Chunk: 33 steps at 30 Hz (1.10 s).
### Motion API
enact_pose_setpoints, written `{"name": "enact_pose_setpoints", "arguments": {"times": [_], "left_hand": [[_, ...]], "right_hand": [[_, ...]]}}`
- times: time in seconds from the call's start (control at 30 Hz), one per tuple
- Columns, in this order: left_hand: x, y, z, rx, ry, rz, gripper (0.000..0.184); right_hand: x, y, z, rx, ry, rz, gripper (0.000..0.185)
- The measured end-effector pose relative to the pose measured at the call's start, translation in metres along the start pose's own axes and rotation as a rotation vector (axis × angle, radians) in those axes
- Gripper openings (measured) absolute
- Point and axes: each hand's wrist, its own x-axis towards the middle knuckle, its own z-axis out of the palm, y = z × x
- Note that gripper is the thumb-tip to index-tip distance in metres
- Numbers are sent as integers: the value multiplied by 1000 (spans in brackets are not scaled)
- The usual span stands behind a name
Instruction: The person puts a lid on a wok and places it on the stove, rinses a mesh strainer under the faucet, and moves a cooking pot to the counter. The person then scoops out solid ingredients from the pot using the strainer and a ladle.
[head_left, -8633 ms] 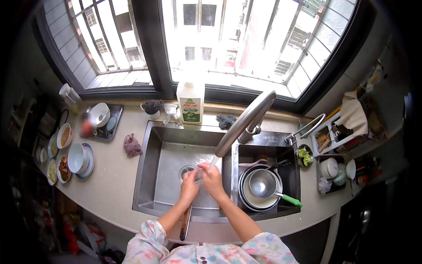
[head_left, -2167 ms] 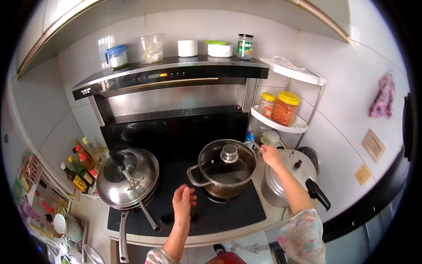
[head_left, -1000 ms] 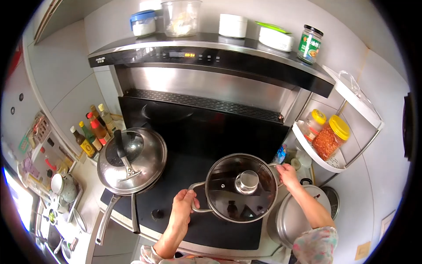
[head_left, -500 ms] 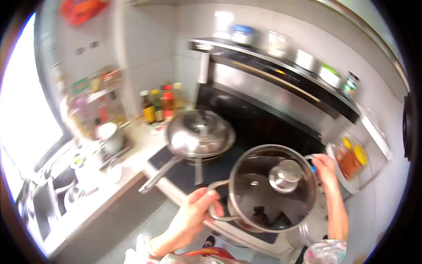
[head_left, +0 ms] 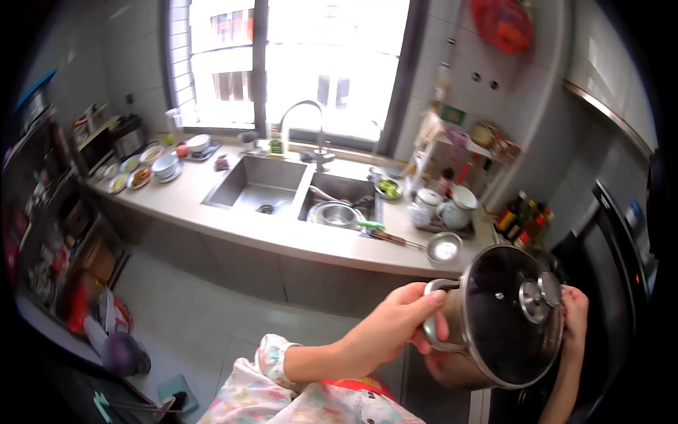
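Observation:
A steel stockpot [head_left: 452, 364] with a dark glass lid [head_left: 494, 332] is held up at the lower right, its lid face tilted toward the camera. My left hand [head_left: 395, 321] is closed round the loop handle on its near left side. On the far right side my right hand [head_left: 575, 311] grips the pot, its fingers partly hidden behind the rim. A round metal knob [head_left: 534, 300] stands on the lid. Just beyond the pot, a small steel strainer [head_left: 444, 247] with a wooden handle lies on the counter.
A double sink [head_left: 265, 185] with a curved faucet [head_left: 321, 141] is under the window, and a steel bowl [head_left: 337, 214] sits in its right basin. Dishes of food [head_left: 141, 177] stand on the left counter [head_left: 183, 212]. Bottles [head_left: 519, 215] are in the right corner. Crowded shelves [head_left: 78, 219] line the left.
My view has swung left from the stove to the sink and window. The pot has come along in both hands, away from over the stove, and its lid now faces me more steeply.

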Motion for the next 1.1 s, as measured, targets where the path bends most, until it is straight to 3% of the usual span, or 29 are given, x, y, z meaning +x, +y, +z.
{"name": "enact_pose_setpoints", "arguments": {"times": [0.13,0.37,0.77,0.93,1.1], "left_hand": [[-39,13,-63,-19,317,108,21],[-60,11,-208,-153,697,396,16],[-102,78,-462,-87,1238,320,17],[-117,100,-557,-117,1385,357,20],[-137,121,-653,-125,1403,371,16]], "right_hand": [[50,-6,123,144,-224,-14,15],[96,-35,355,112,-466,-95,19],[125,-77,710,247,-914,20,23],[124,-98,830,228,-983,58,25],[112,-108,920,182,-973,41,22]]}}
